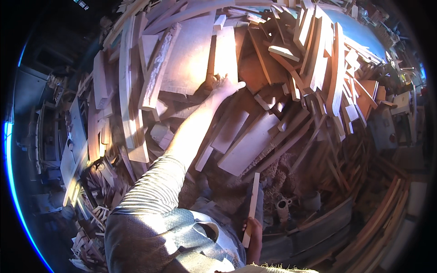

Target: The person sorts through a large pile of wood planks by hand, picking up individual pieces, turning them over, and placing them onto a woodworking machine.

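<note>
My left arm, in a striped sleeve, stretches forward over the wood pile. My left hand (224,86) is open, thumb spread to the right and fingers apart, at the near end of a pale, brightly lit board (226,50). Whether the fingertips touch that board is hard to tell. Low in the view, near my body, my right hand (254,228) is closed round the lower part of a narrow wooden strip (253,200), which points upward and away from me.
A wide flat panel (189,57) lies left of the pale board. Loose offcuts (314,50) lean in a heap at the right. Short boards (249,143) lie nearer, above sawdust (273,175). A metal pipe-like part (283,209) stands right of the strip. Long planks (375,227) lie at lower right.
</note>
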Demonstrator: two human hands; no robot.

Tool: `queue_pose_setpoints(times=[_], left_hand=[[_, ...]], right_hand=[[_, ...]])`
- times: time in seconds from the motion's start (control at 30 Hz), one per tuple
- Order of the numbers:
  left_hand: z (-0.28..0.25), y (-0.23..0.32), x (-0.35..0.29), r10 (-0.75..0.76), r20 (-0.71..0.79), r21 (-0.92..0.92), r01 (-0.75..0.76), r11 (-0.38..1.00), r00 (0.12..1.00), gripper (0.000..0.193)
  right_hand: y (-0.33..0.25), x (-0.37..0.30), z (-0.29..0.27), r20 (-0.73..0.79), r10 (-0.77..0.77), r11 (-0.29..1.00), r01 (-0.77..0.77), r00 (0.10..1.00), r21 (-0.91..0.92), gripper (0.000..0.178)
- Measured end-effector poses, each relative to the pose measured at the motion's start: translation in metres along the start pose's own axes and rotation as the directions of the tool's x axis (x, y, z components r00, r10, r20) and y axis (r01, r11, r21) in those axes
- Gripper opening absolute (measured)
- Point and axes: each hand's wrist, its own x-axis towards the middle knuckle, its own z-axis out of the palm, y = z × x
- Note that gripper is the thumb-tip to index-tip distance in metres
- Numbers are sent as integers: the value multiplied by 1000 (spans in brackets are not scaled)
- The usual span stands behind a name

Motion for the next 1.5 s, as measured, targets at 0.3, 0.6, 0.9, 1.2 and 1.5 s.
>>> queue_pose_setpoints(times=[0.3, 0.6, 0.9, 1.2, 1.5], left_hand=[[21, -19, 26, -82, -53, -8, 81, 997, 995, 60], [-5, -10, -73, -229, -124, 22, 234, 972, 965, 86], [9, -41, -239, -93, -160, -80, 81, 993, 983, 80], [-32, -100, -310, -79, -57, -958, -32, 286, 995, 68], [-90, -146, -396, 35, -248, -957, -240, -161, 968, 56]], right_hand=[[-10, -1, -15, 58, 33, 994, -39, 998, 105, 17], [-7, -5, 4, 40, -4, 1000, 3, 999, 14, 21], [4, 3, 36, 9, -26, 997, 26, 1000, -70, 20], [29, 22, 43, 31, -29, 980, 34, 999, -193, 25], [49, 46, 29, 90, -109, 974, 124, 990, -188, 24]])
